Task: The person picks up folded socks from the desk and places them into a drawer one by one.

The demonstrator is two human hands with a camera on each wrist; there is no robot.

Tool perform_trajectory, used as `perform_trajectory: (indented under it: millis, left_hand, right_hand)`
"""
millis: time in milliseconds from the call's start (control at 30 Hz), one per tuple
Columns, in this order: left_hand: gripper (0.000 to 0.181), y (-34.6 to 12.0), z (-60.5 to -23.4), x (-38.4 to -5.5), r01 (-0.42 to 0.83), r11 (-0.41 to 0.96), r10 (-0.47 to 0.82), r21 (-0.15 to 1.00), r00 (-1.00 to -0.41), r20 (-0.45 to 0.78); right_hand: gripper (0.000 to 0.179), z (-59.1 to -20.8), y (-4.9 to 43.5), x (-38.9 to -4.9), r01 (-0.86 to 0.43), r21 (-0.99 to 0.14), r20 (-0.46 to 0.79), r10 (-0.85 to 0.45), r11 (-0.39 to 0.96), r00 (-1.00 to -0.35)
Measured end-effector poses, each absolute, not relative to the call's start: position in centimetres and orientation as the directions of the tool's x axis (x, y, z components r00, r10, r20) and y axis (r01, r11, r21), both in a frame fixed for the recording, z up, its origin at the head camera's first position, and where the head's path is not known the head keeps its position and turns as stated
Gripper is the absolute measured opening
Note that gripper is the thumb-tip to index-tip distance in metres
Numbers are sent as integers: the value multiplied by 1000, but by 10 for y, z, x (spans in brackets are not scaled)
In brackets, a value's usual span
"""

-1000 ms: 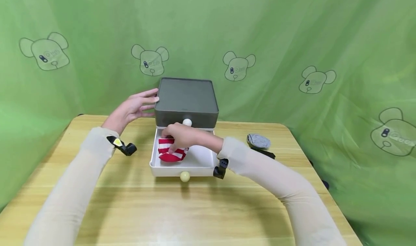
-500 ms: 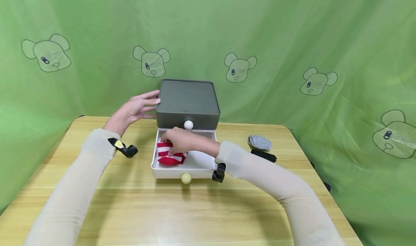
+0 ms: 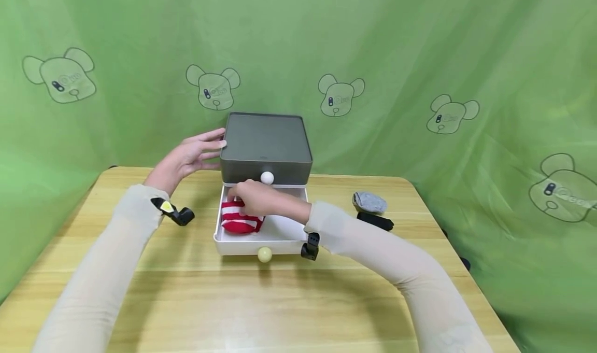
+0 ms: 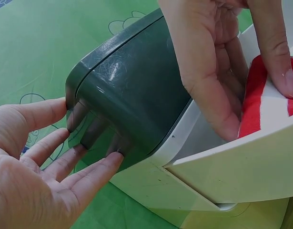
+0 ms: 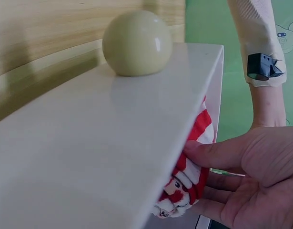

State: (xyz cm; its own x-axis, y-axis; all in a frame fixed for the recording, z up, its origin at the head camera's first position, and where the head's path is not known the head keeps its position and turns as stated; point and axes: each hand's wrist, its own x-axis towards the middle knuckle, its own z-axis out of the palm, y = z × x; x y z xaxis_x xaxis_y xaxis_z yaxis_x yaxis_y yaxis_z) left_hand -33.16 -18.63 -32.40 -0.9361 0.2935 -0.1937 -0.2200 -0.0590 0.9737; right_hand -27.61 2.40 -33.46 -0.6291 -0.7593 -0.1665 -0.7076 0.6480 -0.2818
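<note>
A red-and-white striped sock (image 3: 240, 221), folded into a bundle, lies at the left side of the pulled-out white drawer (image 3: 235, 248). My right hand (image 3: 258, 197) reaches into the drawer and holds the sock. In the right wrist view, the thumb (image 5: 203, 153) lies on its near face and the fingers go behind it. My left hand (image 3: 183, 158) rests against the left side of the dark grey drawer box (image 3: 270, 138), its fingers spread and straight. In the left wrist view, the fingertips (image 4: 114, 159) touch the box's glossy wall. Part of the sock is hidden by my right hand.
On the table (image 3: 261, 311), right of the drawer box, lie a folded grey sock (image 3: 370, 202) and a black folded bundle (image 3: 375, 221). A white knob (image 3: 267, 178) is on the upper drawer, a yellowish one (image 3: 264, 254) on the lower. A green curtain (image 3: 280, 42) hangs behind.
The striped sock has shifted slightly left inside the drawer, with my right hand moving along. My left hand has stayed against the box.
</note>
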Motion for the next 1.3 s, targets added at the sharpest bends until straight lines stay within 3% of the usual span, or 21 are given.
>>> perform_trajectory:
  millis: [500,767,1033,1300]
  left_hand:
    - [68,-183,-332,-334,-263,-108,303,959,-927,-220]
    - [70,-184,-328,-332,-265,-94,293,960,-929,-228]
    - [69,-186,-324,-331,-242,-71,299,968,-931,-211]
    - [71,-188,-322,-329,-235,-50,311,971,-927,-209]
  right_hand:
    - [40,-323,38,-274,-705,-368,-176,-790,606,-587]
    - [42,-292,72,-273,-695,-503,-101,-834,513,-542]
    - [41,-279,143,-280,-613,-639,-35,-814,464,-579]
    - [37,-300,231,-296,-444,-687,-141,-705,575,-695]
